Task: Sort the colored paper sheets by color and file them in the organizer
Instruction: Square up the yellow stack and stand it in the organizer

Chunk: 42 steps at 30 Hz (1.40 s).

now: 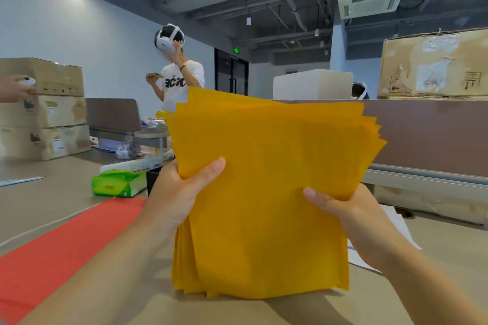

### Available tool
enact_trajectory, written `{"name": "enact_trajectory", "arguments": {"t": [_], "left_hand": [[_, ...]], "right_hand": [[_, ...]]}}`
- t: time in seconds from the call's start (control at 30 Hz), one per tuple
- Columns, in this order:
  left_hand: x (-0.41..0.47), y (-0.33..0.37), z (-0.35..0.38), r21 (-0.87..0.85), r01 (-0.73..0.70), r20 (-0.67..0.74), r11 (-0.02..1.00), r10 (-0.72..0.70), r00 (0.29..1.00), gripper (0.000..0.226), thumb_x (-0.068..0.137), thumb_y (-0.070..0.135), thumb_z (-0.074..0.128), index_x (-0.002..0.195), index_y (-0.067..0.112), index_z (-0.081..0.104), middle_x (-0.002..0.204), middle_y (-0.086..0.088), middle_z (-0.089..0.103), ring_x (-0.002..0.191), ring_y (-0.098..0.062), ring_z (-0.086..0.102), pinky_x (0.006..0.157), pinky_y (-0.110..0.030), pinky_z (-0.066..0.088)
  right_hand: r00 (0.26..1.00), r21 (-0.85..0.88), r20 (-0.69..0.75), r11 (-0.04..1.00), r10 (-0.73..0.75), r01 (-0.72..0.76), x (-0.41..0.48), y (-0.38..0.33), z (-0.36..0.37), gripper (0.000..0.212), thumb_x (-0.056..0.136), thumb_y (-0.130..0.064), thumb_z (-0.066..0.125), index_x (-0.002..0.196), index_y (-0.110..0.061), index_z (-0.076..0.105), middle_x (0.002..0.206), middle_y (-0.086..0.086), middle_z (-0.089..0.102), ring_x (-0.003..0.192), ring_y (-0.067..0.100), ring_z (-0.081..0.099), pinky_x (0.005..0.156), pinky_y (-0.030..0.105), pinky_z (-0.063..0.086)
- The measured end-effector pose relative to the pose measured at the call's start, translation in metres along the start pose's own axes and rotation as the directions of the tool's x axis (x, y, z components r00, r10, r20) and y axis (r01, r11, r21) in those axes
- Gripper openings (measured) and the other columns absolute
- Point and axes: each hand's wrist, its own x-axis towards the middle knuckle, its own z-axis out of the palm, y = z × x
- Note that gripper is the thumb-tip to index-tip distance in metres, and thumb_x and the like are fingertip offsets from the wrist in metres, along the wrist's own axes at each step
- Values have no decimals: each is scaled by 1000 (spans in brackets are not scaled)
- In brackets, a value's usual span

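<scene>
The yellow sheets (pixel 264 192) stand upright at the centre of the frame, bottom edges resting on the table (pixel 66 200). The left hand (pixel 179 192) pinches their left edge, thumb in front; the right hand (pixel 351 214) clamps the right edge likewise. Thin, light and floppy, their top corners fan apart, so they will likely slip and splay; a grip at both side edges suits them. A red sheet (pixel 66 245) lies flat at lower left.

left hand (pixel 176 194), right hand (pixel 352 212): pinch grips

A flat sheet (pixel 66 250) lies on the table (pixel 52 195) left of the stack (pixel 264 192), tissue pack (pixel 118 183) behind.
</scene>
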Motion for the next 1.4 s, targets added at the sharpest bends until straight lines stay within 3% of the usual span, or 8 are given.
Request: {"name": "enact_trajectory", "arguments": {"t": [0.33, 0.53, 0.67, 0.77, 0.87, 1.0, 1.27, 1.4], "left_hand": [[10, 17, 5, 131, -124, 63, 984, 116, 991, 39, 66, 32, 71, 104, 33, 63, 95, 15, 74, 89, -8, 70, 71, -26, 58], [7, -11, 8, 343, 102, 279, 934, -205, 938, 29, 71, 32, 73, 99, 25, 68, 89, 11, 75, 77, -7, 72, 64, -22, 56], [19, -43, 9, 528, 120, 192, 841, -256, 948, 44, 66, 45, 81, 95, 12, 73, 88, -1, 76, 79, -18, 72, 74, -37, 58], [30, -52, 28, 29, 372, 56, 928, -373, 926, 33, 82, 27, 70, 110, 10, 65, 97, -8, 73, 84, -20, 69, 66, -36, 54], [30, -57, 48, -427, 528, 124, 734, -531, 838, 34, 85, 39, 61, 114, 20, 60, 105, -9, 70, 96, -27, 65, 70, -46, 49], [9, -79, 67, -425, 578, 245, 696, -527, 814, 38, 77, 46, 61, 107, 23, 64, 102, -11, 73, 97, -33, 66, 84, -55, 49], [19, -90, 32, -228, 194, -144, 954, -230, 962, 20, 84, 9, 66, 94, 26, 65, 91, 8, 70, 87, -13, 65, 76, -37, 48], [27, -90, 14, -187, 131, -115, 974, -154, 981, 23, 81, 11, 67, 95, 28, 64, 91, 10, 71, 87, -11, 65, 75, -34, 48]], "right_hand": [[988, -84, -90, 989, -128, 121, 1, -15, 0, 24, 69, -26, 65, 92, -33, 66, 91, -15, 74, 81, 8, 70, 69, 30, 51], [931, 9, -349, 993, -106, 116, 5, -24, -26, 18, 83, -11, 63, 87, -28, 65, 85, -12, 73, 83, 14, 67, 68, 33, 48], [842, 105, -535, 984, -66, 144, 5, -33, -49, 20, 87, -9, 60, 91, -28, 59, 93, -13, 65, 87, 16, 61, 72, 37, 46], [783, 229, -620, 963, 33, 141, 8, -28, -59, 23, 89, -12, 60, 105, -26, 50, 92, -14, 59, 81, 12, 57, 63, 32, 43], [737, 383, -652, 916, 178, 119, 14, -15, -60, 37, 87, -18, 63, 121, -24, 48, 112, -3, 62, 94, 23, 58, 73, 42, 45], [748, 511, -600, 855, 283, 86, 24, 10, -53, 41, 88, -20, 62, 127, -16, 52, 120, 4, 63, 99, 28, 62, 74, 45, 49], [903, 394, -408, 918, 134, 42, 22, 26, -88, 35, 87, -12, 57, 121, -19, 57, 110, 0, 71, 87, 16, 71, 62, 29, 57], [954, 44, -173, 969, 246, -242, 9, 36, -113, 94, 34, -49, 91, 118, -25, 57, 108, -1, 72, 92, 22, 70, 71, 37, 57]]}}
